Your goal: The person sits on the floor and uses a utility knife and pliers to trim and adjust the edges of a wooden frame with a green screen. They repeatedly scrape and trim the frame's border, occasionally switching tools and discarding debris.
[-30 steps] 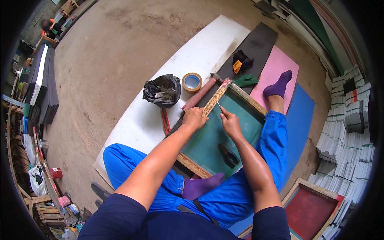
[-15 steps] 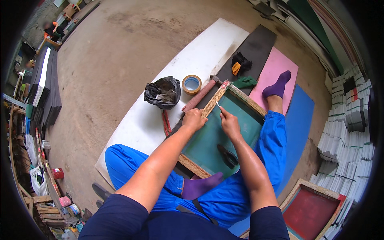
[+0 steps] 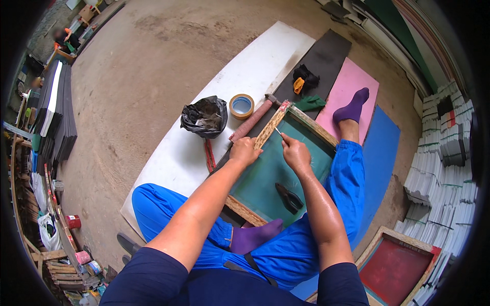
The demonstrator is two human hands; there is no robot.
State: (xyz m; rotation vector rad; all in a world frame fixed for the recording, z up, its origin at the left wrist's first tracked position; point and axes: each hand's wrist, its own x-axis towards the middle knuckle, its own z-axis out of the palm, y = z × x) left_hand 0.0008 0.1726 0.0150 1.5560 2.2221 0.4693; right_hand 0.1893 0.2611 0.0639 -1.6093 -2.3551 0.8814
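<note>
A wooden screen frame (image 3: 241,208) with green mesh (image 3: 268,168) rests tilted across my legs. My left hand (image 3: 245,151) is closed around its left bar. In my right hand (image 3: 296,153), held over the mesh near that bar, is a thin tool (image 3: 277,130). Only its narrow pale tip shows; the fingers hide the rest. A dark tool that looks like pliers (image 3: 289,199) lies on the mesh below my right hand. Left of the frame, a hammer (image 3: 251,121) with a reddish wrapped handle lies close to its upper corner.
A roll of brown tape (image 3: 241,106) and a container lined with a black bag (image 3: 204,118) stand on the white sheet (image 3: 168,163). Black and orange cloth (image 3: 305,80) lies beyond the frame. Another framed screen, red (image 3: 395,268), leans at lower right beside stacked white sheets (image 3: 434,173).
The view has shifted slightly. My left hand keeps its hold on the frame, and my right hand stays at nearly the same spot with the thin tool.
</note>
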